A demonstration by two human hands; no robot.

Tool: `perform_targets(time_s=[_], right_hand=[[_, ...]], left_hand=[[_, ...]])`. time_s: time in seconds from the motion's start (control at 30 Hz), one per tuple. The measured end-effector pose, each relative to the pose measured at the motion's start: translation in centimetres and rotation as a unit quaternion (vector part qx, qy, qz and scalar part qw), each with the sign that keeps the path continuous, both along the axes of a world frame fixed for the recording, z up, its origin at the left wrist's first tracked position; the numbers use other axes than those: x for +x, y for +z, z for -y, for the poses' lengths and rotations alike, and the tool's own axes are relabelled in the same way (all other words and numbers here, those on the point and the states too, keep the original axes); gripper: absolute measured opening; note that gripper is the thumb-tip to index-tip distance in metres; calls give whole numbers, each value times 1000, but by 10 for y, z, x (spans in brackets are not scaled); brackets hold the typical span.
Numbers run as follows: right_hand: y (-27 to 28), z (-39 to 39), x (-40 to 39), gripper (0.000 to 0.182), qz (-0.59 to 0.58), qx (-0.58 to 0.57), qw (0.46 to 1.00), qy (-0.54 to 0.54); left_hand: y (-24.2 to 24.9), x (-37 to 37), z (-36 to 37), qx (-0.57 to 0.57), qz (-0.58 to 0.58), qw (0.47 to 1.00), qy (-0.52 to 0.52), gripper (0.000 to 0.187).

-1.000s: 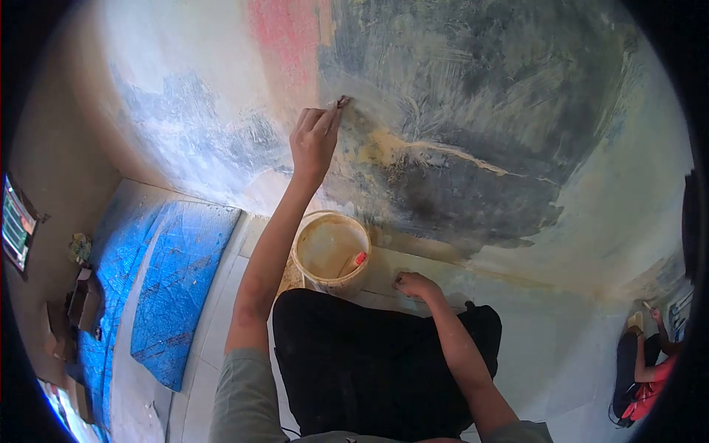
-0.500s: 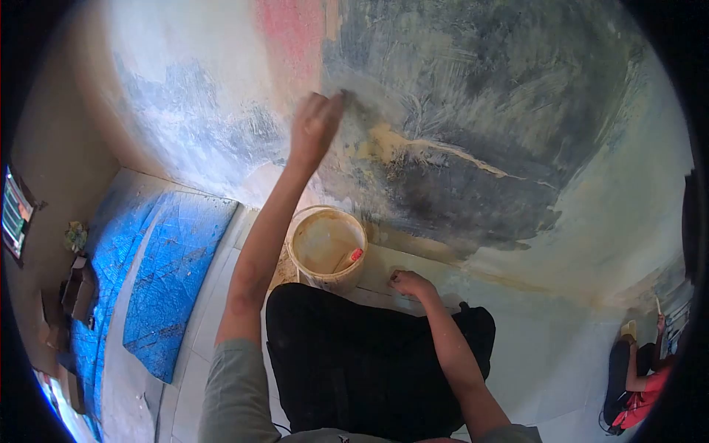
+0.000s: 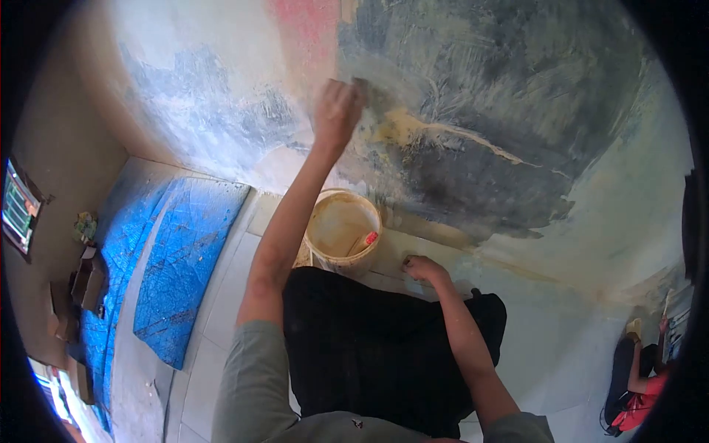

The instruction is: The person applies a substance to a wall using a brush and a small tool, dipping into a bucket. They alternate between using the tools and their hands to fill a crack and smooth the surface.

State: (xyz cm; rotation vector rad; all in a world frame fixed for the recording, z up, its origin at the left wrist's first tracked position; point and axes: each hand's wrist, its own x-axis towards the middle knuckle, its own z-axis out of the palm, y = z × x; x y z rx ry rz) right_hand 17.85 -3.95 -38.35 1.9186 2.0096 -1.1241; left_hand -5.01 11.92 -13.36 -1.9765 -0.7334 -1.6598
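Pinches small dark piece (image 3: pixel 360 88) in left hand (image 3: pixel 337 114) fingers at grey-smeared, seemingly part-coated wall (image 3: pixel 487 88); curls right hand (image 3: pixel 422 269) fingers, cannot tell around what.

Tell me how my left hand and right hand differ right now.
The left hand is raised to the painted wall, while the right hand is low, near the black-clad knees. The left hand pinches a small dark object; whether the right hand, loosely curled, holds anything cannot be made out. The left looks blurred, the right sharper. Both are bare.
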Motion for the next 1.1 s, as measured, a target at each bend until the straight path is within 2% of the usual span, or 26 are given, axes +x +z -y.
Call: perform_targets(time_s=[0.07, 0.2, 0.3, 0.33, 0.4, 0.43, 0.53, 0.57, 0.67, 0.7, 0.77, 0.8, 0.87, 0.9, 0.97, 1.0, 1.07, 1.1], right_hand=[[2, 0, 0, 47, -8, -8, 1000, 5], [-7, -2, 5, 47, -6, 3, 1000, 5], [-9, 0, 5, 49, -18, 16, 1000, 7], [-11, 0, 3, 46, 3, 33, 999, 18], [-12, -3, 2, 43, 28, 50, 998, 30], [-12, -4, 2, 43, 23, 34, 999, 34], [-14, -4, 1, 44, 23, 9, 999, 34], [-14, -4, 4, 45, 32, 1, 999, 32], [-14, -5, 3, 45, 39, 5, 999, 29], [-15, -4, 2, 45, 38, 6, 999, 29], [-18, -1, 2, 49, 0, 54, 998, 25], [-17, 0, 3, 49, -1, 58, 998, 26], [-13, 1, 1, 47, -17, 64, 997, 37], [-6, 1, -1, 47, -18, 69, 997, 36], [7, 3, -2, 47, -5, -22, 1000, -3], [6, 2, 0, 47, -3, -19, 1000, -4], [-6, 3, 0, 42, 21, 43, 998, 31], [-6, 3, 0, 42, 24, 47, 998, 32]], left_hand=[[-13, 12, 1, 51, -107, 993, -21, 13], [-4, -2, -5, 32, -113, 993, -12, 13], [8, -9, -2, -29, 72, 996, 47, 10], [1, -3, 0, -33, 73, 996, 47, 10], [-18, 17, 3, -21, -23, 999, -35, 12], [-28, 21, 5, 20, -127, 990, -62, 14], [-29, 15, -2, 34, -139, 989, -31, 17], [-20, 7, -4, -11, -133, 990, -41, 16], [13, -17, -9, -56, 38, 997, 44, 16], [12, -16, -9, -55, 37, 997, 44, 16], [3, -5, -4, -76, -25, 997, -5, 14], [-9, 3, -3, -20, -85, 996, -2, 14], [-21, 6, 2, -37, -176, 984, -11, 14], [-13, 2, 3, -33, -178, 984, -11, 14], [4, -8, 5, -14, -118, 993, 10, 14], [3, -4, 4, -11, -116, 993, 10, 14], [-6, 7, 0, -109, -14, 994, 29, 14], [-12, 13, 6, -97, -49, 994, -24, 14]])
